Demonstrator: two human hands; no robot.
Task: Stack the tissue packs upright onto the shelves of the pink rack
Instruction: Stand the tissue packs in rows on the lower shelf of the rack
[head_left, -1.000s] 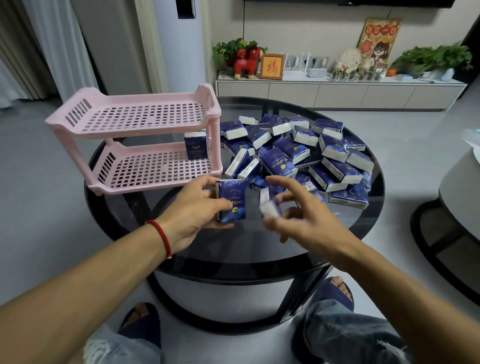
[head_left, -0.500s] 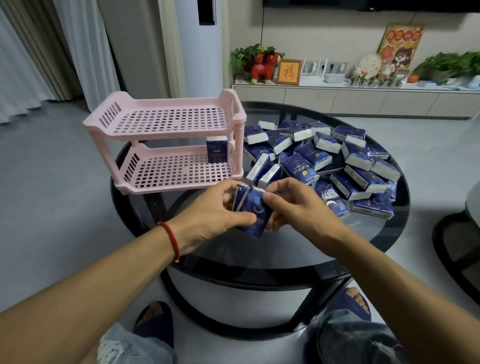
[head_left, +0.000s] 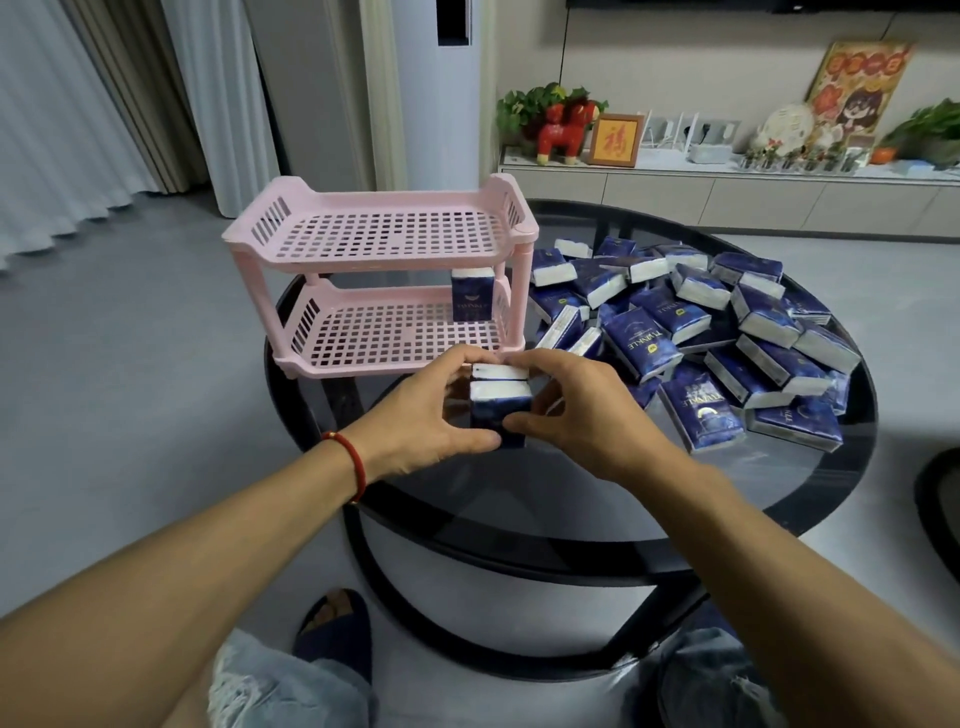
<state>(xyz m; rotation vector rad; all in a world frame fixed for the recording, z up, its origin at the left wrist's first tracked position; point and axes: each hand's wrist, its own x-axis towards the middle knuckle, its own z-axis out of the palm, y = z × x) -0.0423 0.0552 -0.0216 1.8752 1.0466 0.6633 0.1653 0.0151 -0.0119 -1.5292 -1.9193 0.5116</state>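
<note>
— Half a second back the two tissue packs (head_left: 500, 402) were held tilted and fanned apart between the hands; now they stand squared together, upright, white ends up, just in front of the pink rack (head_left: 384, 280). And the hands?

— Both have closed in from the sides. Left hand (head_left: 415, 415) curls round the left flank of the pair, thumb along the near face, fingers wrapped over the far top edge. Right hand (head_left: 582, 415) mirrors it, fingers curved over the far right corner, thumb pressing the near lower edge.

— Are the bottoms of the packs on the glass table (head_left: 519, 499)?

— Cannot tell; the thumbs hide that edge.

— What lies beyond the fingertips?

— Directly past them, the rack's lower shelf front rim. Further on, at the right end of that lower shelf, one standing pack (head_left: 471, 294) upright against the right posts. Top shelf bare.

— And off to the right of the right hand's knuckles?

— A loose pile of packs (head_left: 701, 327) on the table, lying at all angles, the nearest just beside the knuckles. A red bracelet (head_left: 350, 460) circles the left wrist.
</note>
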